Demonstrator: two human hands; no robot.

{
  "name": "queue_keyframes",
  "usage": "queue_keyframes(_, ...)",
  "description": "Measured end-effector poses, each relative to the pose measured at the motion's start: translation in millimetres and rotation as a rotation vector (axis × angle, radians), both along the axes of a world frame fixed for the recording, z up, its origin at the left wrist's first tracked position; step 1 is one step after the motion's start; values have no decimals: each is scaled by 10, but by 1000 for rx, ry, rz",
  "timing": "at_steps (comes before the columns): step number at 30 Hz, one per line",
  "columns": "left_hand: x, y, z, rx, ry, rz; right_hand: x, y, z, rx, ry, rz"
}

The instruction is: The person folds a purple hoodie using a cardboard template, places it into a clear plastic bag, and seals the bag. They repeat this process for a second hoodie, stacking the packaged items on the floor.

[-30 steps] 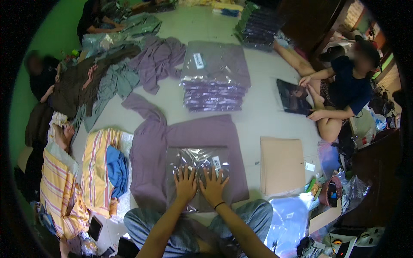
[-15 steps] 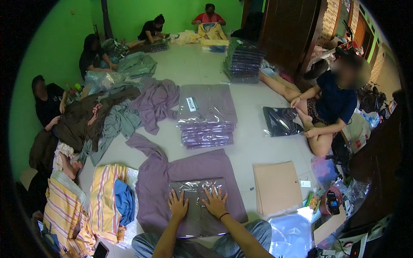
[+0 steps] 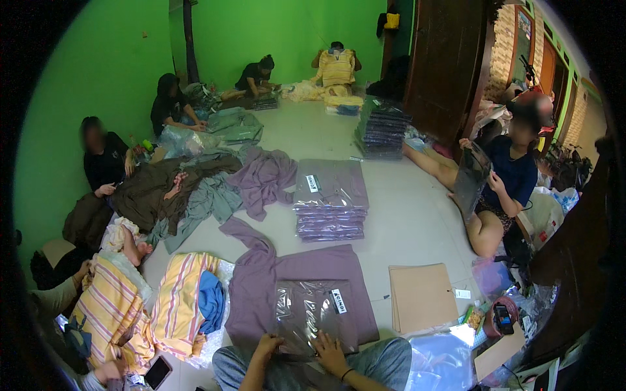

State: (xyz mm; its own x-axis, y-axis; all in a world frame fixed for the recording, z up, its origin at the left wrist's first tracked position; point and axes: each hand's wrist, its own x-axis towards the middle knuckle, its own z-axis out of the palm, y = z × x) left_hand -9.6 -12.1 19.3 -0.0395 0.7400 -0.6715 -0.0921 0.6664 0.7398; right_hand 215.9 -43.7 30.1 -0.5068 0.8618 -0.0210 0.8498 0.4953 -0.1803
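Observation:
A folded mauve garment in a clear plastic bag (image 3: pixel 318 315) lies in front of my lap, a white label at its upper right. Beneath it an unfolded mauve garment (image 3: pixel 319 266) is spread on the floor. My left hand (image 3: pixel 267 345) pinches the near left edge of the bag, fingers closed. Flat on the bag's near part rests my right hand (image 3: pixel 330 355), its fingers spread. A stack of bagged mauve garments (image 3: pixel 330 205) stands just beyond.
Striped yellow garments (image 3: pixel 182 300) lie at left beside a phone (image 3: pixel 158 373). Brown cardboard sheets (image 3: pixel 422 296) and clear plastic bags (image 3: pixel 440 362) are at right. Several people sit around, one at right holding a bagged dark garment (image 3: pixel 473 179). A dark bagged stack (image 3: pixel 381 127) stands farther back.
Both my hands have drawn back to the bag's near edge, and the left now pinches it. The white label now shows. The person at right has lifted a bagged garment.

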Motion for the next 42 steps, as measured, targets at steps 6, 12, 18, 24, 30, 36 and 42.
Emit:
queue_keyframes(6,138,3,1227,255,-192,226,223,282,761,448,200,163)
queue_keyframes(12,-223,-213,1594,598,210,146,440,655,2042,296,367,56)
queue_keyframes(18,-409,-824,1070,90,1377,82,603,1272,2898,7,358,-163)
queue_keyframes(24,-375,-917,800,127,1411,185,579,2208,3638,937,452,-77)
queue_keyframes(30,-325,-798,948,-122,1437,-67,307,3509,3488,1151,448,203)
queue_keyframes(36,-316,-747,920,-97,1420,-24,68,4052,1942,489,131,50)
queue_keyframes(42,-306,-769,934,-37,1461,-39,-22,4047,1250,543,24,-117)
